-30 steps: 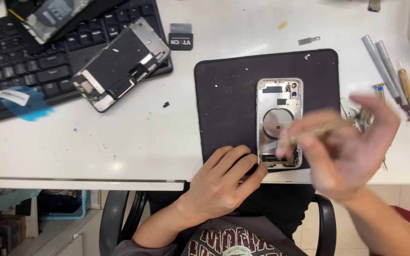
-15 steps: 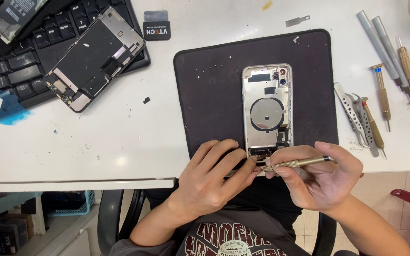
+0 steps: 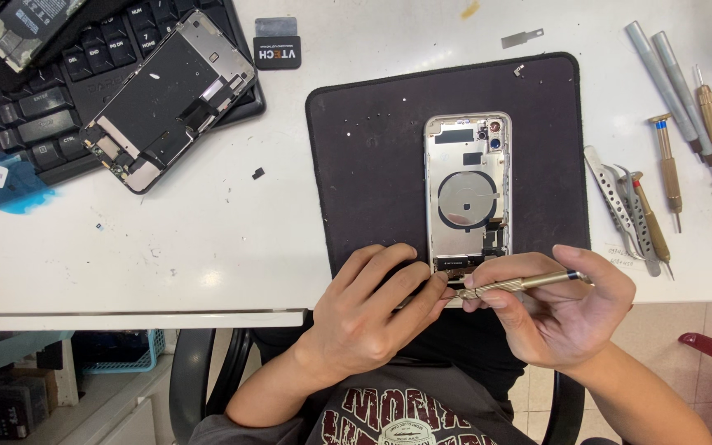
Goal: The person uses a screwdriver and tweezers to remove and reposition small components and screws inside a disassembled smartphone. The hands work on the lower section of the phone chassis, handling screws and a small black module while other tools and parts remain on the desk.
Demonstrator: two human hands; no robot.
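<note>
Hands at an opened phone housing (image 3: 466,194) on a dark mat (image 3: 372,165).
The right hand (image 3: 558,309) grips a gold screwdriver (image 3: 521,285), tip beside the curled, empty fingers of the left hand (image 3: 372,313).

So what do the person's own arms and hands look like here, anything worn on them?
Both are bare. The left hand and right hand wear no gloves, rings or watch that can be seen, and the fingers have short, plain nails. The forearms are uncovered to the bottom edge of the view, with no sleeve over them. Between them shows a dark grey shirt with dark red block lettering.
</note>
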